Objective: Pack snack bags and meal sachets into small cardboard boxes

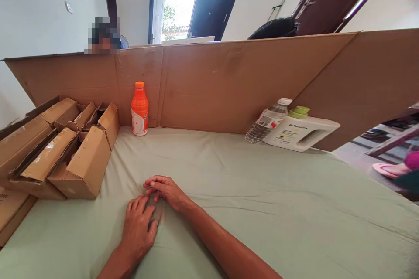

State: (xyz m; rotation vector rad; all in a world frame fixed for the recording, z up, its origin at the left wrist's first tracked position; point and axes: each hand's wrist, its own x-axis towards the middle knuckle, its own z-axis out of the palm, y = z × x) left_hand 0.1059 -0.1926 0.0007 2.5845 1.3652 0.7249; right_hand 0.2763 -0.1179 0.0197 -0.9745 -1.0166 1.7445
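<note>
My left hand [139,226] lies flat, palm down, on the pale green cloth [262,192], fingers stretched forward and holding nothing. My right hand [165,191] rests just ahead of it, fingers loosely curled toward the left and touching the cloth, also with nothing in it. The two hands almost touch. An open cardboard box [81,163] stands a short way to the left of them. An orange bottle [139,109] stands upright at the back, against the cardboard wall.
A tall cardboard screen [229,83] closes the back and right. More open cardboard boxes [29,148] crowd the left. A clear water bottle [266,122] leans on a white detergent jug [301,133] at back right. A person sits behind the screen.
</note>
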